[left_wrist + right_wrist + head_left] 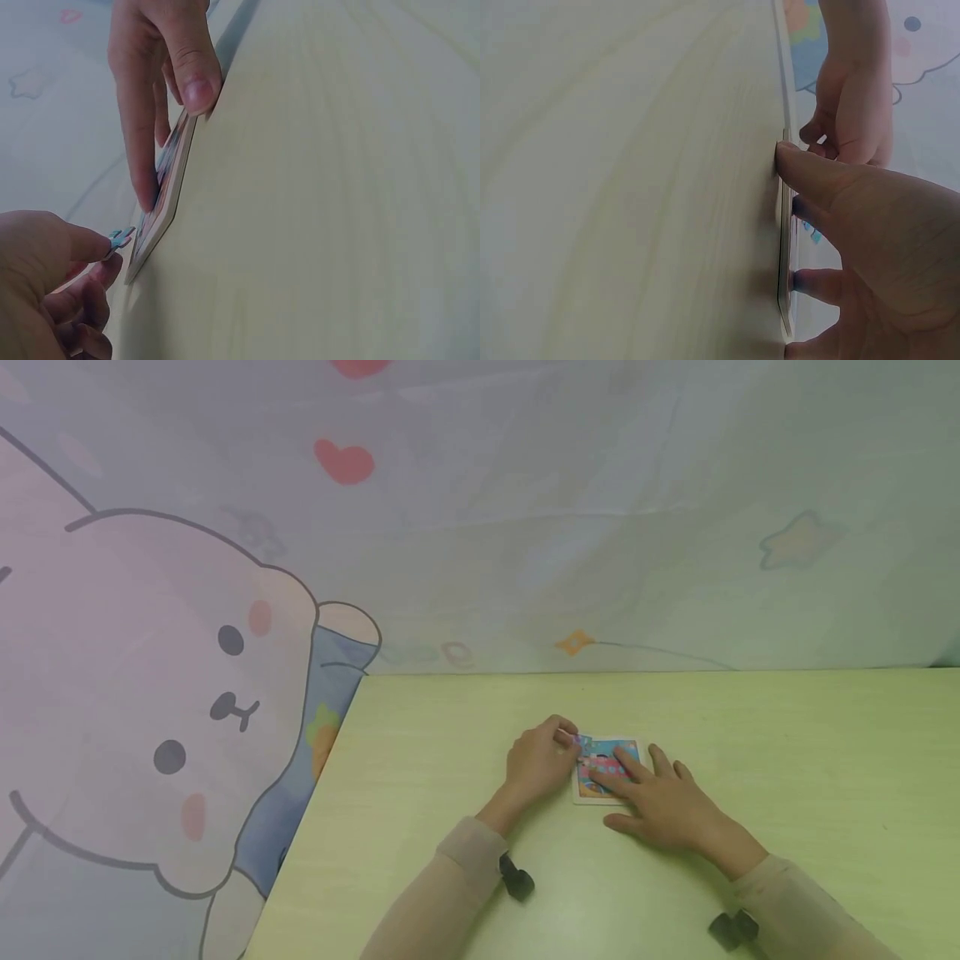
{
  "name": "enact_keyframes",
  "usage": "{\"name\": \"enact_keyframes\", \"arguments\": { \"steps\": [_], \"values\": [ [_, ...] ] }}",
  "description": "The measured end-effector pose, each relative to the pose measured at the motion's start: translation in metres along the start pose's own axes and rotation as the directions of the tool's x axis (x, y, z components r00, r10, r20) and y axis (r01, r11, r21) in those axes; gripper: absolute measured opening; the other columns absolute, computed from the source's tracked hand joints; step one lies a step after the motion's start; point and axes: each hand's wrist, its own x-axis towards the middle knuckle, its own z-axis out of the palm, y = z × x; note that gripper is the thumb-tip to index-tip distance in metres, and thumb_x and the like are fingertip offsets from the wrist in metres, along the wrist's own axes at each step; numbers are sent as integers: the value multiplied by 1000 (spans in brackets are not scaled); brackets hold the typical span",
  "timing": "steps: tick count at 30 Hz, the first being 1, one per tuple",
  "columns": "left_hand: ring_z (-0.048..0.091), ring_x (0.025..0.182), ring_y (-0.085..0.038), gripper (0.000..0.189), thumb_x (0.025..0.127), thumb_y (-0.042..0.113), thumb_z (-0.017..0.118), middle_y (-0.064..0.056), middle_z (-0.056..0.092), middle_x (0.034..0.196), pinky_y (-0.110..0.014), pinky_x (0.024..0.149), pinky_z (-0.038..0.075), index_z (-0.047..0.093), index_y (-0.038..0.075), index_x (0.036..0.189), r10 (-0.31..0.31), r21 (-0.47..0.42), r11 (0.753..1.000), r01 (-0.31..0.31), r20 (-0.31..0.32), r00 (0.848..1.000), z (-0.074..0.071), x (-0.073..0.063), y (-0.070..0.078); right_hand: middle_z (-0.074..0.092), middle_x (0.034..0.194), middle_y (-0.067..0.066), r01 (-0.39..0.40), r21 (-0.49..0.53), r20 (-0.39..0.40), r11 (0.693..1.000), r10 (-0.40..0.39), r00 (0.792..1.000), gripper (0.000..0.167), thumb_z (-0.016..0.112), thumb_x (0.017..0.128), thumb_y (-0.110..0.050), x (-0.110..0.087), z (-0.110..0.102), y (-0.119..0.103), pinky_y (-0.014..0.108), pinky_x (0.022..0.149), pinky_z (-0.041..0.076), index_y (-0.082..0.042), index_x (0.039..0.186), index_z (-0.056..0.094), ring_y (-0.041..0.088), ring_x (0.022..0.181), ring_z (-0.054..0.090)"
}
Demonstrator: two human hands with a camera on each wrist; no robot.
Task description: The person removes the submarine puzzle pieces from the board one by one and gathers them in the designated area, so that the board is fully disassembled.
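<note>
A small jigsaw puzzle (624, 802) with a pale border and a bright printed picture lies flat on the table. My left hand (542, 758) is at its upper left corner, pinching a small blue-toned puzzle piece (120, 238) between thumb and fingertip. In the left wrist view that piece is tilted just off the board's end. Spread over the picture is my right hand (667, 806), its fingertips pressing on the board and its thumb near the lower edge. The right wrist view shows the thumb (799, 161) at the board's edge and part of the picture hidden by the fingers.
The light yellow-green table (825, 760) extends around the board to a back edge. Behind it hangs a cloth backdrop (525, 527) with hearts and stars. A large printed bear (187, 693) fills the left side. Dark wrist devices (516, 878) sit at both cuffs.
</note>
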Motion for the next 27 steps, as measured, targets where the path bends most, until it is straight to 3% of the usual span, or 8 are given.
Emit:
{"name": "enact_keyframes", "arguments": {
  "steps": [10, 21, 27],
  "values": [
    [50, 51, -7, 18, 98, 28, 68, 3, 75, 103, -28, 51, 40, 70, 21, 115, -68, -67, 996, 65, -40, 997, -28, -12, -20, 43, 158, 21, -18, 14, 7, 1000, 18, 1000, 60, 64, 98, -55, -3, 0, -5, 78, 98, 36, -32, 153, 54, 66, 136, 34],
    [35, 41, -7, 23, 98, 24, 66, -3, 74, 107, -23, 40, 26, 69, 16, 120, -124, -109, 987, 116, -68, 990, -64, -21, -62, 44, 158, 20, -21, 12, 2, 1000, 21, 1000, 60, 64, 98, -54, -6, 1, -9, 78, 98, 36, -33, 153, 53, 67, 136, 33],
    [47, 52, -12, 24, 98, 27, 66, -1, 74, 107, -28, 48, 35, 70, 17, 120, -187, -86, 980, 179, -98, 977, -81, -24, -83, 43, 159, 20, -25, 9, -1, 1000, 25, 1000, 59, 64, 99, -54, -7, 1, -10, 77, 99, 36, -33, 153, 53, 66, 137, 33]
  ]
}}
